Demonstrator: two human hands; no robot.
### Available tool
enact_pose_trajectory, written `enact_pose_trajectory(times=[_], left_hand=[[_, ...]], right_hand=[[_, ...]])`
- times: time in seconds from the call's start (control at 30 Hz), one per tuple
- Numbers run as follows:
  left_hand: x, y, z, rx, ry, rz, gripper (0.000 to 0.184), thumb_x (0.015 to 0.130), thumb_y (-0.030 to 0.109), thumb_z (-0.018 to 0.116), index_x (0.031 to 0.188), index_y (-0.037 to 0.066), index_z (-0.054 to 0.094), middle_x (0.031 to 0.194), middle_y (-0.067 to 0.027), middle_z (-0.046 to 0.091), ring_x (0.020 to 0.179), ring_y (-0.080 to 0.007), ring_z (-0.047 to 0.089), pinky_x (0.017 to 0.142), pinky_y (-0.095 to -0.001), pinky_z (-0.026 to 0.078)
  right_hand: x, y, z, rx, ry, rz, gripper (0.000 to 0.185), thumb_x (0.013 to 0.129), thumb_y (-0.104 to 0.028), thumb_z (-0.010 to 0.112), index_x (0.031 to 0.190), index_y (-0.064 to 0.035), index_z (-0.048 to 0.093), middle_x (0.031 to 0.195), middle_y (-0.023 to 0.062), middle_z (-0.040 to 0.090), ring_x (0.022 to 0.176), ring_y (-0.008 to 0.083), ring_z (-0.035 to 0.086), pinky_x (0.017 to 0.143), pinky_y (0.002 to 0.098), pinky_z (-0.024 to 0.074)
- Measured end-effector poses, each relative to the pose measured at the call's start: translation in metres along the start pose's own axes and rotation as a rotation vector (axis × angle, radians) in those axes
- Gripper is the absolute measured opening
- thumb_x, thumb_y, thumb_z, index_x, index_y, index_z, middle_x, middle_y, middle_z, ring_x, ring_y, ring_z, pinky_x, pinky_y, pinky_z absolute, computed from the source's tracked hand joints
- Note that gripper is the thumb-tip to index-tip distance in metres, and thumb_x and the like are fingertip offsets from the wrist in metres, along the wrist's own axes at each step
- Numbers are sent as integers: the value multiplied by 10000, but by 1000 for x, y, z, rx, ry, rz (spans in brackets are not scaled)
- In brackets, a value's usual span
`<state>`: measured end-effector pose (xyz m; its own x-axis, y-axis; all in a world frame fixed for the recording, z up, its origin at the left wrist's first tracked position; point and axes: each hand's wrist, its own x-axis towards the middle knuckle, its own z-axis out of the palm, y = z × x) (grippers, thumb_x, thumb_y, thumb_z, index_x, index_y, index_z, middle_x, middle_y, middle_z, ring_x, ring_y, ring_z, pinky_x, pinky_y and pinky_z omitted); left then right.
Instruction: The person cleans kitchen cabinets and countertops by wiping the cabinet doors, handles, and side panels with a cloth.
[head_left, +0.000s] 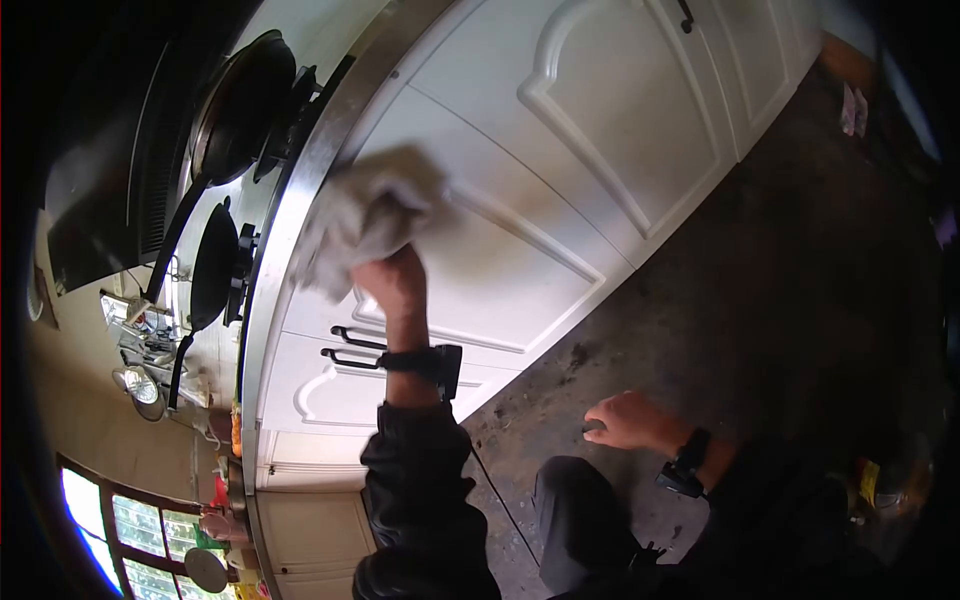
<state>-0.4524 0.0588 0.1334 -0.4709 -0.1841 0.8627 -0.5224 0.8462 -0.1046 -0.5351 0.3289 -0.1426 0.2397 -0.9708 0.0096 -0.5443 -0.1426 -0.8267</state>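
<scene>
My left hand (392,282) is closed on a crumpled grey-beige cloth (370,205), blurred by motion. The cloth lies against the upper part of a white cabinet door (480,270), near the metal counter edge (290,215). Part of the fingers is hidden in its folds. My right hand (630,420) hangs over the dark floor, loosely curled, with a gap between thumb and fingers and nothing seen in it. Black bands are on both wrists.
Two black pans (245,105) sit on the stove to the left, their handles pointing along the counter. Black door handles (350,357) stick out near my left wrist. Utensils hang on the wall, and my bent knee (580,500) is below my right hand.
</scene>
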Motion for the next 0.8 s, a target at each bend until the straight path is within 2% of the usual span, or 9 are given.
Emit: enact_pose_trajectory(times=[0.07, 0.13, 0.27, 0.33, 0.4, 0.57, 0.7, 0.73, 0.8], left_hand=[[26, 28, 26, 190, 17, 319, 307, 964, 141, 564, 1227, -9, 619, 1265, -184, 607, 1121, -322, 608, 972, -423, 486], [37, 58, 39, 203, -310, 359, 392, 884, 80, 611, 1271, 141, 631, 1398, -150, 543, 1260, -429, 505, 1034, -510, 425], [29, 36, 21, 279, -355, 604, 392, 882, 57, 635, 1256, 175, 656, 1396, -162, 543, 1245, -424, 511, 1033, -524, 420], [17, 21, -1, 126, -462, 174, 327, 949, 101, 626, 1275, 125, 642, 1369, -176, 555, 1227, -368, 532, 1005, -452, 458], [26, -10, -27, 360, -373, 433, 408, 942, 71, 599, 1346, 127, 600, 1403, -181, 539, 1299, -379, 505, 1041, -478, 446], [23, 14, 3, 470, -138, 270, 478, 891, 83, 590, 1365, 134, 605, 1458, -193, 500, 1326, -421, 480, 1105, -520, 368], [-68, -28, 36, 220, -451, 339, 448, 996, 166, 548, 1438, 101, 521, 1515, -201, 427, 1447, -333, 348, 1201, -468, 225], [-116, -39, 52, -44, -463, 79, 409, 973, 132, 570, 1381, 137, 578, 1437, -123, 518, 1361, -275, 458, 1155, -455, 313], [-128, -1, 42, 222, -618, 250, 434, 944, 232, 602, 1368, 139, 588, 1376, -155, 564, 1295, -344, 495, 1115, -471, 364]], right_hand=[[-7, 6, -1, 9, 31, 4, 385, 861, -435, 659, 1012, -87, 718, 964, 157, 726, 939, 350, 691, 841, 463, 537], [-8, 17, -6, 17, 83, 24, 379, 861, -432, 657, 1010, -89, 718, 966, 159, 724, 943, 351, 689, 839, 463, 537], [-22, 45, -23, 37, 163, 122, 375, 864, -436, 650, 1009, -96, 717, 962, 172, 719, 937, 362, 686, 833, 466, 537], [-30, 53, -30, 36, 165, 170, 376, 865, -442, 645, 1006, -101, 716, 955, 178, 717, 927, 371, 684, 827, 472, 536], [-26, 58, -40, -18, 135, 197, 376, 866, -450, 641, 1002, -107, 714, 949, 182, 715, 917, 379, 683, 821, 481, 534], [8, 58, -23, 54, 69, 151, 356, 860, -424, 649, 999, -102, 709, 955, 191, 711, 932, 393, 674, 838, 486, 527], [-8, 79, -3, 91, 18, 199, 388, 856, -425, 658, 1068, -103, 711, 992, 198, 709, 968, 384, 669, 868, 477, 521], [-9, 84, -2, 130, 60, 201, 402, 855, -427, 660, 1088, -104, 710, 1001, 199, 708, 977, 382, 668, 875, 474, 520], [-19, 82, -19, 110, 100, 249, 420, 855, -433, 664, 1110, -102, 708, 1007, 197, 709, 975, 382, 668, 875, 474, 519]])
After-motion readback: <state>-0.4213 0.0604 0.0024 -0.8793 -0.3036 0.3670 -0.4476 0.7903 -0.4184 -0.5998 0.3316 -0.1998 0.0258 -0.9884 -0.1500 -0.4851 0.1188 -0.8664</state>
